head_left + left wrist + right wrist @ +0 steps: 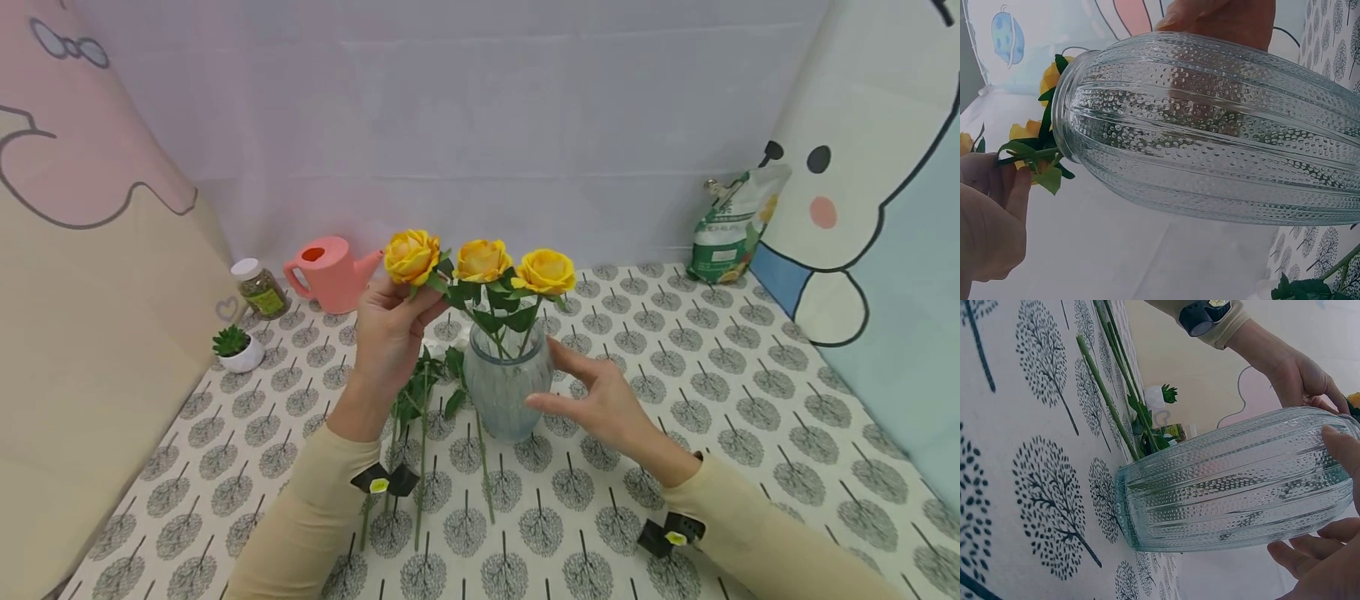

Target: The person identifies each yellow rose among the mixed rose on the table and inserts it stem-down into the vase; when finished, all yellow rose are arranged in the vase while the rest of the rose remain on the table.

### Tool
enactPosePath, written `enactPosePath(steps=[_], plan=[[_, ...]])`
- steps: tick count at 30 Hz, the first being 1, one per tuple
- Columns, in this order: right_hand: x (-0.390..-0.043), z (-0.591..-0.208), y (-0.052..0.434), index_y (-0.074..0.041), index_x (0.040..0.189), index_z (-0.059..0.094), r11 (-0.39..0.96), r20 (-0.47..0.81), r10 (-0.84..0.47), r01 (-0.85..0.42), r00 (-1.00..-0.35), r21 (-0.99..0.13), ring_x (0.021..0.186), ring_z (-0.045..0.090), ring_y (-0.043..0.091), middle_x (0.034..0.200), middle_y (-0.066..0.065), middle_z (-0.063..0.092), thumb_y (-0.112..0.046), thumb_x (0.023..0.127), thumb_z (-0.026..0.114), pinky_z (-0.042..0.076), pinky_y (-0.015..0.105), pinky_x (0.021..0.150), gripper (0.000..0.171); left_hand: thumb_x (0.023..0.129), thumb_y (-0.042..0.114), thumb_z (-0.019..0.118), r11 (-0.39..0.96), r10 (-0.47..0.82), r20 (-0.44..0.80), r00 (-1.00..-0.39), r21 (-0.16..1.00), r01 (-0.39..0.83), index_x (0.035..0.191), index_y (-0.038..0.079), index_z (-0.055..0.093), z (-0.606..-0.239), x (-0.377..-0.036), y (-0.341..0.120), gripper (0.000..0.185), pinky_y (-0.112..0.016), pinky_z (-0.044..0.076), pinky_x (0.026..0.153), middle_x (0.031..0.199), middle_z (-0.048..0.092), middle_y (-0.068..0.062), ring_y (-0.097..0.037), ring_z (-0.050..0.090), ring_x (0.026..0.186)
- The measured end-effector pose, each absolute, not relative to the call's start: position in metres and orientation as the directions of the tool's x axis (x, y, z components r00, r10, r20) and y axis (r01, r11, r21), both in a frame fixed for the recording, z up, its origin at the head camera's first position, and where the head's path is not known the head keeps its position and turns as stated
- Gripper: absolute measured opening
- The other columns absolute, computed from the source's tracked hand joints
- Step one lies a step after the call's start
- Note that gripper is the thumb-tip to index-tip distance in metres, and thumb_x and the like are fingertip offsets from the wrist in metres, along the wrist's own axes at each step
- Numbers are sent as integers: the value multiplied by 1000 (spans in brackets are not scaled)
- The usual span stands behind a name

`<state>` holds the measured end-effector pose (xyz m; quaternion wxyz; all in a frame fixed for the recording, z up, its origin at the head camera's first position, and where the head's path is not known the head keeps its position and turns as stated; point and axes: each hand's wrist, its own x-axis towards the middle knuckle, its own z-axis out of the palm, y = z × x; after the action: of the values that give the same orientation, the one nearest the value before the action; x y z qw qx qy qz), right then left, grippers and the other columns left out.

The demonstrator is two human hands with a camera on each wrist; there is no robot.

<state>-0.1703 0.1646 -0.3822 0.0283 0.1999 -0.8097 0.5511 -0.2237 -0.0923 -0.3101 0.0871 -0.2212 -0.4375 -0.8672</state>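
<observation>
Sleeves nearest us, both hands up at the vase of yellow roses.

Our right hand (603, 400) lay open-fingered against the ribbed, dimpled glass vase (504, 385), likely steadying it on the counter (750, 392), while our left hand (392, 332) pinched a yellow rose (412, 255) just left of the vase's mouth; loose green stems (422, 450) lay below that hand.

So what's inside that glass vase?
Two yellow roses stand in the glass vase, their green stems going down its neck. The ribbed, bumpy glass blurs the stems lower down, so any water can't be told.
</observation>
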Motion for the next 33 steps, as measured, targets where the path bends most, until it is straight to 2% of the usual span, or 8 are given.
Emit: enactPosePath(steps=[3, 11, 17, 23, 33], plan=[[-169, -384, 165, -1, 150, 38, 312, 263, -295, -353, -919, -882, 136, 46, 32, 149, 15, 45, -23, 83, 83, 28, 52, 115, 84, 91, -20, 51, -584, 50, 428, -903, 746, 321, 106, 10, 75, -312, -223, -92, 42, -29, 59, 80, 100, 70, -8, -16, 70, 86], [-169, -383, 165, -1, 150, 39, 296, 272, -301, -361, -914, -884, 138, 44, 30, 149, 14, 45, -22, 83, 84, 27, 51, 116, 83, 92, -13, 54, -554, 97, 399, -912, 782, 284, 111, 11, 73, -314, -224, -92, 36, -27, 59, 78, 106, 67, -6, -16, 67, 90], [-169, -382, 166, -2, 150, 39, 285, 277, -304, -364, -912, -887, 138, 45, 30, 149, 14, 46, -22, 83, 84, 28, 50, 116, 83, 93, -14, 54, -560, 100, 386, -917, 784, 269, 110, 12, 74, -315, -225, -90, 37, -28, 60, 75, 104, 69, -6, -16, 67, 89], [-170, -380, 165, -3, 151, 39, 294, 265, -303, -355, -915, -888, 138, 44, 27, 149, 12, 47, -24, 83, 83, 27, 50, 117, 84, 92, -15, 54, -557, 128, 362, -923, 796, 235, 114, 9, 72, -317, -226, -86, 37, -29, 60, 76, 114, 68, -9, -18, 70, 93], [-169, -379, 166, -4, 152, 38, 299, 246, -303, -338, -920, -893, 138, 44, 27, 150, 12, 46, -25, 84, 83, 27, 49, 117, 85, 91, -15, 57, -499, 147, 359, -922, 831, 244, 107, 15, 76, -322, -227, -81, 39, -28, 59, 80, 113, 70, -6, -17, 71, 95]])
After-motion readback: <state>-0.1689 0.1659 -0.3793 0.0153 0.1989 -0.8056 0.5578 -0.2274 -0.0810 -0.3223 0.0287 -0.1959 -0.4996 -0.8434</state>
